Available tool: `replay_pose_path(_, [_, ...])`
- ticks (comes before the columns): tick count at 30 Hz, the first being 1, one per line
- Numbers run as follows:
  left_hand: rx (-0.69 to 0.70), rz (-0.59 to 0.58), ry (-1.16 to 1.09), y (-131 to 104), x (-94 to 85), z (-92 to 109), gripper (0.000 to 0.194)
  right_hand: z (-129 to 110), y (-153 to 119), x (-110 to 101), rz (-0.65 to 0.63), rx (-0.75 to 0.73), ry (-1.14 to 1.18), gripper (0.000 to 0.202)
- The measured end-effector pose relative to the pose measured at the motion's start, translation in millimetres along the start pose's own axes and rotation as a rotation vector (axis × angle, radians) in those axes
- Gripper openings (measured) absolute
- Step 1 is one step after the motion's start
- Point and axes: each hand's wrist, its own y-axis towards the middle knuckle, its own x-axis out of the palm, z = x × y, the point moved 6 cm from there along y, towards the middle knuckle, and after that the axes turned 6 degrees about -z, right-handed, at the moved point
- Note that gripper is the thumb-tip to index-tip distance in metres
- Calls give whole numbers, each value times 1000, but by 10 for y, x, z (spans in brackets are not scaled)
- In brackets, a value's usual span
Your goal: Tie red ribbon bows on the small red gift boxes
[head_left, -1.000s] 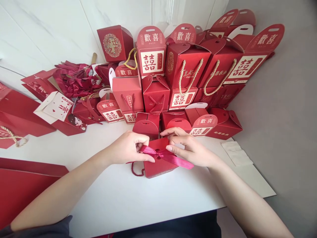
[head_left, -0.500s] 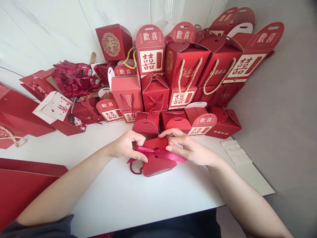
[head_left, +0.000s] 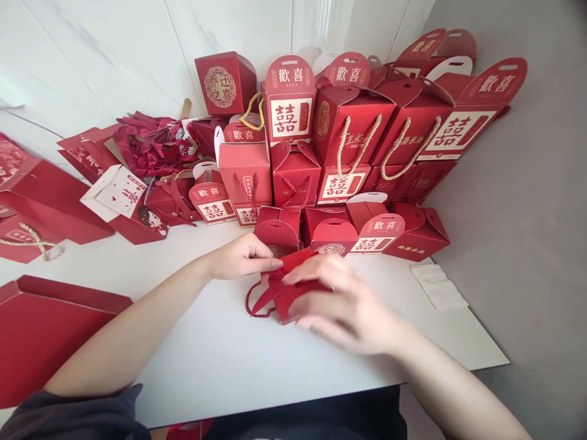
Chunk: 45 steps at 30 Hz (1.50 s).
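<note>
In the middle of the table stands a small red gift box (head_left: 285, 307). A dark pink ribbon (head_left: 266, 298) lies across its top, with one tail hanging down the left side. A twisted red cord handle (head_left: 248, 299) loops out beside that tail. My left hand (head_left: 241, 256) is closed at the box's upper left, thumb and forefinger pinched on the ribbon. Over the box's right part is my right hand (head_left: 348, 302), smeared by motion, fingers apart, hiding much of the box top. I see nothing held in it.
Stacked red gift boxes (head_left: 293, 174) rise directly behind. A heap of dark red ribbons (head_left: 149, 146) lies back left. Larger red boxes (head_left: 50, 201) stand farther left, and a big red box (head_left: 59, 342) is near the left front. White tissues (head_left: 439, 286) lie by the grey right wall.
My right hand has let go of the ribbon and moved down and toward me, opening. The ribbon tail now hangs over the box's left side. The view has shifted slightly.
</note>
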Motion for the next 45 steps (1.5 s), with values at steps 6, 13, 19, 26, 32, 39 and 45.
replay_pose_path(6, [-84,199,224,-47,-21,101,51,-254,66,489,-129,-88,-319,34])
replay_pose_path(13, [-202,399,468,-80,-31,141,62,-75,-21,44,4,-53,45,20])
replay_pose_path(19, [-294,400,507,-63,-29,126,65,-34,-83,91,-164,-59,408,10])
replay_pose_path(26, [-340,375,551,-68,-17,197,64,25,-35,38,-145,-43,469,12])
replay_pose_path(32, [-323,372,623,-99,90,267,64,520,-85,-102,83,357,261,26])
replay_pose_path(39, [-252,338,638,-109,158,324,64,708,-84,72,15,464,466,20])
replay_pose_path(45, [-243,305,636,-107,187,318,67,711,-83,49,1,467,584,33])
